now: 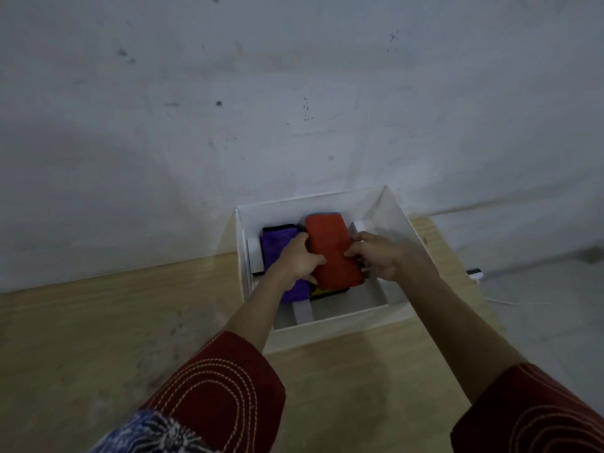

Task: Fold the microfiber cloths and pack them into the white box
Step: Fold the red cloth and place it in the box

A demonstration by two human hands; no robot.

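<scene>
- White box: I am viewing a smooth, square, open-topped cardboard box that is sitting at the far edge of the worktop, against the wall. Flat white card strips are lining its floor.
- Orange cloth: a soft, matte microfiber cloth, folded into a thick rounded rectangle, is lying lengthwise inside the box, uppermost among the contents.
- Purple cloth: a fuzzy folded cloth with a dark edge is resting in the left part of the box, just beside the orange one.
- Yellow cloth: only a yellow-and-black sliver is showing beneath the near end of the orange cloth.
- Left hand: it is gripping the orange cloth's left edge, fingers curled round it, and is partly covering the purple cloth.
- Right hand: its bent fingers are clasping the orange cloth's right edge.
- Sleeves: dark red fabric with pale curved stitching is covering both upper forearms.
- Worktop: pale wood grain, scuffed in places, is carrying the box.
- Wall: I am seeing rough grey plaster with dark specks.
</scene>
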